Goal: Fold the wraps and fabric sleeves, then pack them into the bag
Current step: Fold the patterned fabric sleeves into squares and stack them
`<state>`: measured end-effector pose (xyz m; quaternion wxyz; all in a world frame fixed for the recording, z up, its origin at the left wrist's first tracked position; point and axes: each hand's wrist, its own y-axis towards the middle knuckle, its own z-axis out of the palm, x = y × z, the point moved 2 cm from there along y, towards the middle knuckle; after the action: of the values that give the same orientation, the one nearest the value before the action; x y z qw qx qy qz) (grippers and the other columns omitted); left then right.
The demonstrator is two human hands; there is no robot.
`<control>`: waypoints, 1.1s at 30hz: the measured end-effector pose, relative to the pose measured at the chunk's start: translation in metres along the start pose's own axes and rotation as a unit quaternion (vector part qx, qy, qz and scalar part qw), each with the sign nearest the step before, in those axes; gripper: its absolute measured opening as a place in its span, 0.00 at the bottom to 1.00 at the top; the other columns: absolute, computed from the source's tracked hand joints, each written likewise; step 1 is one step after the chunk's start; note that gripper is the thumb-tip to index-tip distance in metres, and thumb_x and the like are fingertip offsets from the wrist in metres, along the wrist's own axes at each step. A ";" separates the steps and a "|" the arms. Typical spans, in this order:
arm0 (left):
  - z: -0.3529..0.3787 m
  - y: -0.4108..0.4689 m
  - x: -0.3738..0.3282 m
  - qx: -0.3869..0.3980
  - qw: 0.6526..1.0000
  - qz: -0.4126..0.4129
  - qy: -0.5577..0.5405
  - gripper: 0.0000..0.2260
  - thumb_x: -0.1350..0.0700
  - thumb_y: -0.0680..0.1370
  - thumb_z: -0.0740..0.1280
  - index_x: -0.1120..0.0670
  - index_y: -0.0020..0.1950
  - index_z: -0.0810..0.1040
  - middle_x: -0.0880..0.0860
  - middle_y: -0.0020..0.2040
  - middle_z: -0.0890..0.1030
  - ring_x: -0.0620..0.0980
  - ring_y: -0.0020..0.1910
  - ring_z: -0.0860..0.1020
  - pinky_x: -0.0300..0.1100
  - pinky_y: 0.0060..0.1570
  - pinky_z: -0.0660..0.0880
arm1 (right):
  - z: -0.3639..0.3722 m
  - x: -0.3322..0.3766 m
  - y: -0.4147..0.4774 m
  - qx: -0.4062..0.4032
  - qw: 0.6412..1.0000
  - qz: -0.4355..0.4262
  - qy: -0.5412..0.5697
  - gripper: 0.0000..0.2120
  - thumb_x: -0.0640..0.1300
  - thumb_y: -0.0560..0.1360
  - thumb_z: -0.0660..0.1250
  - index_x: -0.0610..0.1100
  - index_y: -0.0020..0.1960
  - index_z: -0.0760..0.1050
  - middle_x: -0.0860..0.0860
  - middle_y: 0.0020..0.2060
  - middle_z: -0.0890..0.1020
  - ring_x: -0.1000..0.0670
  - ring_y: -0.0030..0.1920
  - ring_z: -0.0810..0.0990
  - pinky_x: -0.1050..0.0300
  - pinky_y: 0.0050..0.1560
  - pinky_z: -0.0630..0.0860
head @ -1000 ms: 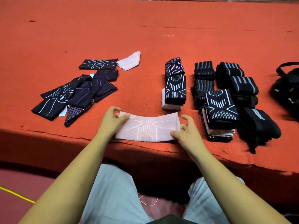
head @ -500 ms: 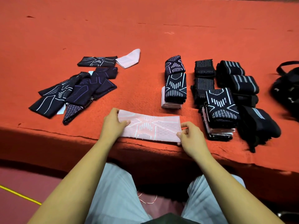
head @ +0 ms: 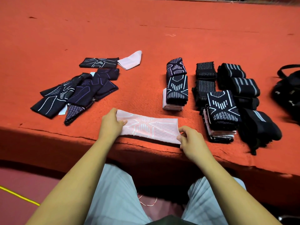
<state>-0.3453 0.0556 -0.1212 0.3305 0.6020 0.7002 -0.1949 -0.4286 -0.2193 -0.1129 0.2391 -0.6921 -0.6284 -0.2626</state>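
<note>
The left grip, a bare hand, closes over the left end of a pale pink knitted fabric sleeve, thumb on top and fingers curled round the edge. The right grip pinches the sleeve's right end at its near corner between thumb and bent fingers. The sleeve is a flat, soft band with white woven lines and a fine diamond texture. It is stretched between the two grips along the near edge of the orange-red felt-covered table, and a dark shadow runs under its near long side.

Just left of it, toward the table's left edge, lies a loose heap of unfolded dark navy sleeves with white and purple line patterns. Behind that heap are one flat dark sleeve and a small folded pink piece, which touch end to end.

Right of the pink sleeve stands a neat stack of folded sleeves, dark on top and pink at the bottom. Further right is a taller stack, just beside black elastic wraps with grey stripes, rolled and thick. A black bag with a strap loop sits at the right edge.
</note>
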 end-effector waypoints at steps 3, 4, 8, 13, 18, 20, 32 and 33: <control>-0.002 0.003 0.002 0.000 1.000 0.001 0.005 0.13 0.61 0.73 0.74 0.62 0.55 0.77 0.60 0.51 0.82 0.52 0.47 0.75 0.42 0.45 0.66 | -0.001 -0.001 -0.001 -0.001 1.000 0.007 0.014 0.07 0.36 0.76 0.68 0.44 0.53 0.79 0.51 0.34 0.78 0.47 0.40 0.78 0.57 0.43 0.69; -0.002 0.004 0.001 0.001 1.000 0.002 0.006 0.13 0.61 0.73 0.74 0.62 0.54 0.77 0.59 0.50 0.82 0.53 0.47 0.75 0.42 0.45 0.66 | -0.001 -0.001 -0.001 -0.004 1.000 0.008 0.015 0.07 0.36 0.76 0.68 0.44 0.53 0.80 0.52 0.33 0.78 0.48 0.39 0.77 0.58 0.43 0.68; -0.002 0.005 0.001 0.006 1.000 0.001 0.018 0.12 0.61 0.73 0.74 0.62 0.54 0.77 0.61 0.50 0.82 0.57 0.49 0.77 0.43 0.44 0.66 | -0.002 0.002 -0.003 -0.023 1.000 0.004 -0.007 0.06 0.36 0.76 0.68 0.43 0.51 0.80 0.49 0.36 0.81 0.48 0.41 0.77 0.60 0.41 0.63; -0.010 0.005 0.010 0.005 0.999 -0.022 0.048 0.13 0.59 0.76 0.71 0.62 0.57 0.74 0.65 0.56 0.80 0.63 0.55 0.77 0.46 0.47 0.67 | -0.015 0.000 -0.008 -0.087 0.995 -0.009 -0.043 0.08 0.31 0.76 0.65 0.39 0.52 0.80 0.41 0.46 0.84 0.44 0.47 0.82 0.60 0.47 0.68; -0.016 0.000 0.007 0.027 0.998 -0.048 -0.019 0.14 0.61 0.74 0.69 0.58 0.59 0.76 0.57 0.53 0.81 0.57 0.54 0.79 0.42 0.46 0.68 | 0.013 0.041 -0.006 -0.074 0.981 -0.171 -0.057 0.14 0.37 0.76 0.64 0.40 0.61 0.77 0.43 0.57 0.79 0.42 0.58 0.77 0.51 0.62 0.72; -0.022 -0.004 0.012 0.024 0.998 -0.061 -0.015 0.12 0.61 0.73 0.69 0.57 0.55 0.76 0.54 0.48 0.80 0.56 0.49 0.78 0.43 0.44 0.67 | 0.029 0.049 -0.002 -0.012 0.975 -0.210 -0.071 0.18 0.41 0.78 0.62 0.40 0.68 0.73 0.43 0.66 0.76 0.43 0.67 0.73 0.53 0.70 0.67; -0.014 -0.039 -0.017 0.091 0.964 0.214 -0.127 0.22 0.47 0.73 0.68 0.54 0.65 0.79 0.50 0.55 0.76 0.37 0.54 0.74 0.28 0.56 0.68 | 0.060 0.027 0.005 0.098 0.971 -0.201 -0.080 0.25 0.54 0.81 0.53 0.43 0.72 0.71 0.45 0.75 0.67 0.48 0.76 0.63 0.61 0.76 0.50; -0.007 -0.039 -0.014 0.113 0.959 0.237 -0.108 0.25 0.46 0.73 0.67 0.55 0.68 0.77 0.51 0.60 0.74 0.38 0.61 0.73 0.29 0.62 0.66 | 0.060 0.026 0.005 0.097 0.972 -0.201 -0.074 0.25 0.54 0.80 0.53 0.43 0.72 0.71 0.46 0.75 0.68 0.49 0.76 0.63 0.60 0.77 0.51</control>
<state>-0.3843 0.0420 -0.1113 0.3705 0.7595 0.4713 -0.2524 -0.4176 -0.1606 -0.1405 0.2005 -0.5424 -0.7931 -0.1914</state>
